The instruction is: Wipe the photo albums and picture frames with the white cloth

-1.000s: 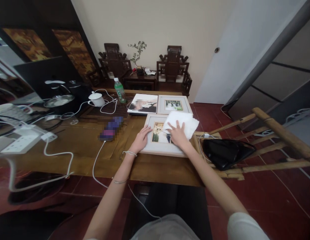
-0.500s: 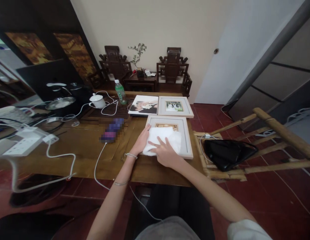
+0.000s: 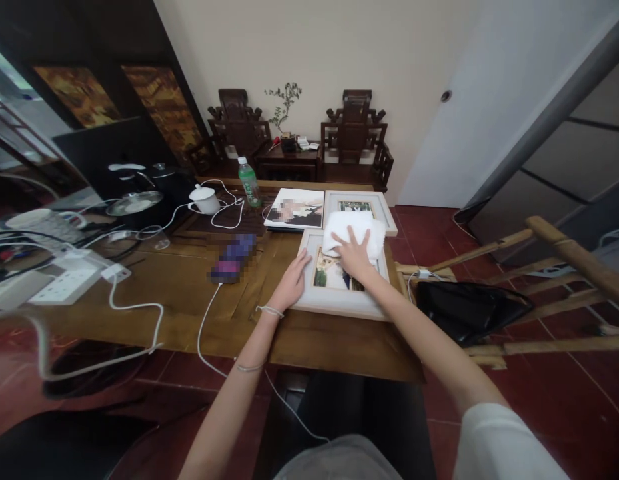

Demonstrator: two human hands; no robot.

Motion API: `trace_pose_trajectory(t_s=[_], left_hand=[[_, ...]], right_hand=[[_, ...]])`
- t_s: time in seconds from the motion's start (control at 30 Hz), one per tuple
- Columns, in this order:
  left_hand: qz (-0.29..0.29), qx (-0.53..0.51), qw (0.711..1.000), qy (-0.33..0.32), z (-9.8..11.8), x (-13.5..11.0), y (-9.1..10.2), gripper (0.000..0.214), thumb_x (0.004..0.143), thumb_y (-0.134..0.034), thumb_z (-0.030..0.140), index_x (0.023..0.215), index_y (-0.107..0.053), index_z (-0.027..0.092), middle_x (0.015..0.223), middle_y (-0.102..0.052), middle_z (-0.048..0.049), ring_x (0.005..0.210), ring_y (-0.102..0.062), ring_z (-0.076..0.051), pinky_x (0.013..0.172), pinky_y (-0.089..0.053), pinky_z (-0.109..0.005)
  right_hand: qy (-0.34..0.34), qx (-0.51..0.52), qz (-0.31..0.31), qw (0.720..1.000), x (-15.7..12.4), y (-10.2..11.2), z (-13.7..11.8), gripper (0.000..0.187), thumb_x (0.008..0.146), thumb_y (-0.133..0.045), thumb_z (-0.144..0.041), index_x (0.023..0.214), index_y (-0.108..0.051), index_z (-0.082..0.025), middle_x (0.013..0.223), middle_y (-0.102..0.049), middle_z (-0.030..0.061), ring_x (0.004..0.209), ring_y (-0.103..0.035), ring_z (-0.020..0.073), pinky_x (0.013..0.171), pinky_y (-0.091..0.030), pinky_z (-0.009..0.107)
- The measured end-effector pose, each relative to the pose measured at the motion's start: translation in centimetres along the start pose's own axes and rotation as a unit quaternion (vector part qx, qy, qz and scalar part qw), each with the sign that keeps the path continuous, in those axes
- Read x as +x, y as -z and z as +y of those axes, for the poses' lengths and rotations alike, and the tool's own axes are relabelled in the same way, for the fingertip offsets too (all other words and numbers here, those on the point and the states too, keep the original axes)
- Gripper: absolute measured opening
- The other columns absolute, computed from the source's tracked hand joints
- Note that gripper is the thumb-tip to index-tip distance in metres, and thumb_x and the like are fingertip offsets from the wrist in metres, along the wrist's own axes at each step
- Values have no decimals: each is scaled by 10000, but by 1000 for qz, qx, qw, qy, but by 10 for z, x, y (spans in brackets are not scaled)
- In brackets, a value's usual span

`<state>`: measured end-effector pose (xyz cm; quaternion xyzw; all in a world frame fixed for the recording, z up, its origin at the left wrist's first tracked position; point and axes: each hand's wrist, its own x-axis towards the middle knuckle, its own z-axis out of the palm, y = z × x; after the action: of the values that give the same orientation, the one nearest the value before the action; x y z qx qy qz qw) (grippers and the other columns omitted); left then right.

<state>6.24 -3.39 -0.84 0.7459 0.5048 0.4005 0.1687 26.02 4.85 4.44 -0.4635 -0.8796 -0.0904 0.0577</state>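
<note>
Head view: white cloth (image 3: 356, 219) has slid up and right since half a second ago. It was over the lower left of the near picture frame (image 3: 339, 309); now it's across that frame's top edge, overlapping the far picture frame (image 3: 383, 210). Lower part of the near photo (image 3: 328, 275) now uncovered.

Right hand (image 3: 356, 257) went with the cloth — fingers spread wide, pressed flat on top, no pinch visible. Left hand (image 3: 290, 283) stays at the near frame's left edge, fingers straight and close together, resting on the rim; thumb grip can't tell. Near frame lies flat on the wooden table (image 3: 314, 340), just in front of the far one.

Containers: green bottle (image 3: 248, 181) upright, capped, fill unclear. White cup (image 3: 204, 200) has its lid on — inside hidden. Round pot (image 3: 135, 203) lidded, contents unclear. Small plant pot (image 3: 288, 143) holds a leafy plant (image 3: 284, 107).
</note>
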Motion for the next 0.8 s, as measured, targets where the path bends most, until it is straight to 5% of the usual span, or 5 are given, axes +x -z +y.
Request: trace_pose_trajectory(t_s=[0.23, 0.43, 0.57, 0.67, 0.8], left_hand=[[7, -1, 1000, -6, -4, 0, -2, 512, 808, -357, 37, 1286, -499, 150, 1503, -322, -111, 1398, -282, -213, 1161, -233, -446], [6, 11, 1000, -8, -1, 0, -1, 496, 808, -351, 33, 1264, -512, 140, 1496, -333, -117, 1389, -301, -215, 1157, -245, -444], [5, 14, 1000, 0, -1, -1, -1, 478, 809, -353, 40, 1245, -527, 133, 1492, -338, -127, 1387, -304, -224, 1154, -248, -450], [3, 12, 1000, -1, -1, -1, -1, 487, 805, -356, 40, 1247, -526, 155, 1497, -332, -109, 1392, -294, -224, 1153, -247, -461], [4, 13, 1000, -11, -2, -2, -1, 486, 809, -352, 41, 1249, -526, 150, 1502, -323, -113, 1397, -283, -220, 1155, -245, -455]], right_hand=[[-51, -21, -36, 998, -53, 20, 41, 487, 751, -441, -23, 1124, -668, -240, 1466, -402, 11, 1380, -180, 398, 995, -78, 772], [21, 29, -110, 993, -113, 42, 8, 528, 696, -454, 0, 1133, -671, -202, 1458, -414, 41, 1367, -218, 414, 1043, -178, 686], [88, 122, -110, 982, -143, 59, -15, 734, 635, -371, 85, 1279, -556, -215, 1480, -377, 58, 1383, -260, 300, 1084, -248, 580], [99, 153, -79, 980, -139, 63, -12, 821, 604, -313, 121, 1312, -502, -249, 1523, -292, 43, 1397, -240, 240, 1085, -289, 527], [33, 90, -15, 995, -97, 54, 14, 714, 685, -290, 123, 1261, -532, -222, 1569, -140, 33, 1426, -99, 291, 1088, -246, 573]])
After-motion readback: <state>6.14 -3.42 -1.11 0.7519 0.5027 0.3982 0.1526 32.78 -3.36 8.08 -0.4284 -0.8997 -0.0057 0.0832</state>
